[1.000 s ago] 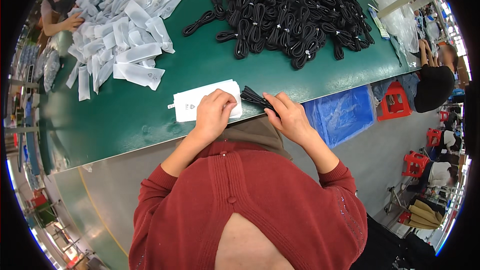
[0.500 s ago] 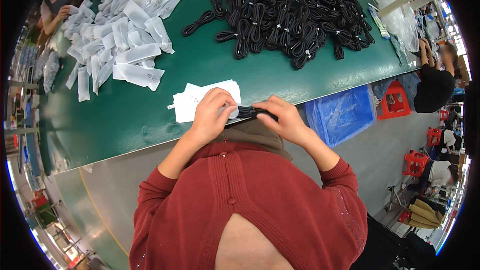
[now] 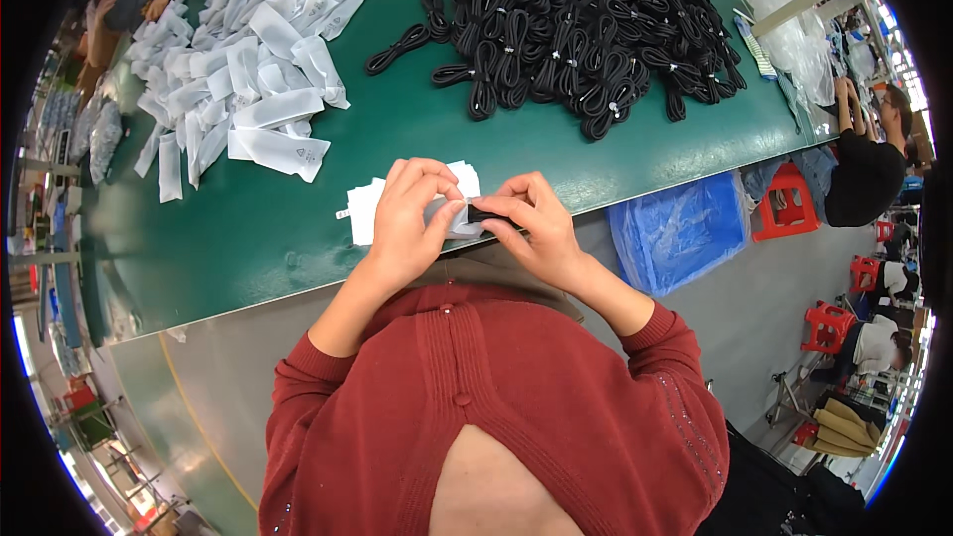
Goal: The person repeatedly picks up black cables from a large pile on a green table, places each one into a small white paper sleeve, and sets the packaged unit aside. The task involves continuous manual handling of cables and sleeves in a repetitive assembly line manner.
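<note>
Close to the table's near edge, my left hand (image 3: pixel 409 218) pinches a small translucent white bag (image 3: pixel 463 229) by its mouth. My right hand (image 3: pixel 541 226) grips a coiled black cable (image 3: pixel 484 214), whose front end sits in the bag's opening. The fingertips of both hands nearly meet there, and much of the cable is covered by the right fingers. Under and beside my left hand lies a stack of flat white bags (image 3: pixel 364 214).
On the green table (image 3: pixel 397 129), filled white bags (image 3: pixel 253 79) are heaped at the far left and coiled black cables (image 3: pixel 566 40) at the far middle. A blue lined bin (image 3: pixel 680 228) and a red stool (image 3: pixel 786 201) stand right. Co-workers sit beyond.
My right hand has moved left toward the bag, taking the cable further into its mouth. More of the white bag now shows between my hands, and less of the cable.
</note>
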`<state>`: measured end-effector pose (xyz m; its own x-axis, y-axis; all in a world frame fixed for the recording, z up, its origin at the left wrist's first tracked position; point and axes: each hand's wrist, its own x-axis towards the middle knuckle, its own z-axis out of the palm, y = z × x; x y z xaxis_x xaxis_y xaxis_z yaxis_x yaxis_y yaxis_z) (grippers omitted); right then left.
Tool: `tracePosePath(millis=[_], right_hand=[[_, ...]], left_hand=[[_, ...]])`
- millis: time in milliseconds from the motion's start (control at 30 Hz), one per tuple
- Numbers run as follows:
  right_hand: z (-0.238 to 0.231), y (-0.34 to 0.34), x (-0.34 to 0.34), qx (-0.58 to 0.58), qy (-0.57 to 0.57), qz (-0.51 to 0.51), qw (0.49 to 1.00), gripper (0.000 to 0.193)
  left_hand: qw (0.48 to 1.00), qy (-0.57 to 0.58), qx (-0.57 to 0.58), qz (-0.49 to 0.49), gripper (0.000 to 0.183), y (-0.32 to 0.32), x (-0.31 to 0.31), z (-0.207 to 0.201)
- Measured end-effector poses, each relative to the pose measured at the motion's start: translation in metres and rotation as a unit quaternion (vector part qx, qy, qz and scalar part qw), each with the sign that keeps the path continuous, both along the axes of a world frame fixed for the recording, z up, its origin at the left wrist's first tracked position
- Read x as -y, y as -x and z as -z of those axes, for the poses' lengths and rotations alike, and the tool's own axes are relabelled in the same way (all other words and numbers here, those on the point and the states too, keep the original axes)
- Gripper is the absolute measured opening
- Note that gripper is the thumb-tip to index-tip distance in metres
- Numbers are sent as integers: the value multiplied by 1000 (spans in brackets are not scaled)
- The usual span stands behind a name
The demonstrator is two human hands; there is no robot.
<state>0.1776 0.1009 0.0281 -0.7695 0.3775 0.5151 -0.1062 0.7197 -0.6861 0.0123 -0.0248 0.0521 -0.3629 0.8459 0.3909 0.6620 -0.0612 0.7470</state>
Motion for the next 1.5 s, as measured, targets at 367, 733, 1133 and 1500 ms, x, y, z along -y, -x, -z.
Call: tracePosePath(millis=[367, 733, 1133, 1500], right_hand=[[-30, 46, 12, -115, 17, -51, 992, 37], [19, 99, -61, 154, -204, 214, 943, 40], [19, 31, -39, 17, 102, 143, 984, 20], [1, -43, -8, 46, -123, 53, 990, 38]], left_hand=[[874, -54, 472, 97, 17, 30, 5, 0], [929, -259, 9, -264, 19, 93, 15, -35], [994, 54, -89, 42, 19, -5, -3, 52], [972, 116, 204, -30, 4, 1, -4, 51]])
